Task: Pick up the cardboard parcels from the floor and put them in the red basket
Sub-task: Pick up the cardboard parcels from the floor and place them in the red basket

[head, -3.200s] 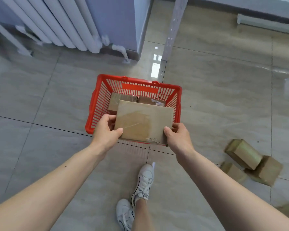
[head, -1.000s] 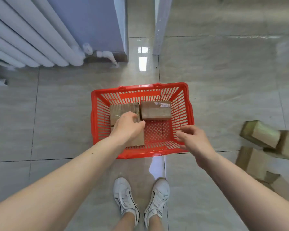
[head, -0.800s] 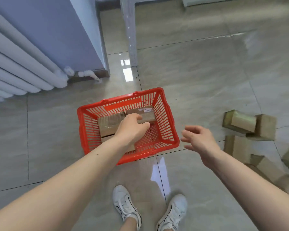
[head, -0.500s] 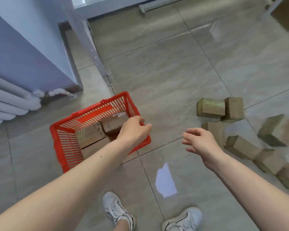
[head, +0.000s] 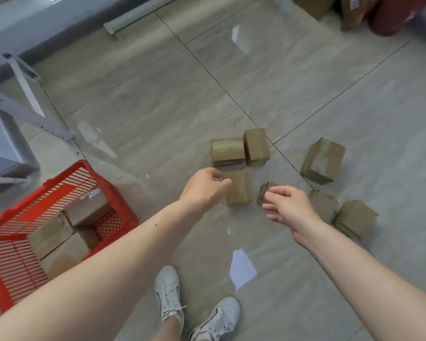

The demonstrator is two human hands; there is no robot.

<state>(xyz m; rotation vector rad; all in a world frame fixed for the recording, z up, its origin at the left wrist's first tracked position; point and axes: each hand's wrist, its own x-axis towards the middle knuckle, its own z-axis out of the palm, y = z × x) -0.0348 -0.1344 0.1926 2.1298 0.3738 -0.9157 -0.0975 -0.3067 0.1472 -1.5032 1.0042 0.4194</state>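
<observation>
Both empty hands, left hand (head: 204, 187) and right hand (head: 289, 205), reach over scattered cardboard parcels (head: 239, 188); red basket (head: 123, 207) at left holds parcels.

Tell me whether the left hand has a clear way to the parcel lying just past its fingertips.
Probably yes. The left hand hangs open and empty right beside that parcel, nothing lies between them, and the right hand is off to the other side.

No readable text anywhere. White label (head: 90, 193) on top of a parcel (head: 87, 210) in the red basket (head: 8, 274), well left of the left-hand fingers (head: 223, 184): print blurred, illegible. Another label (head: 354, 3) on a box (head: 354, 11) far beyond both hands, too small to read.
</observation>
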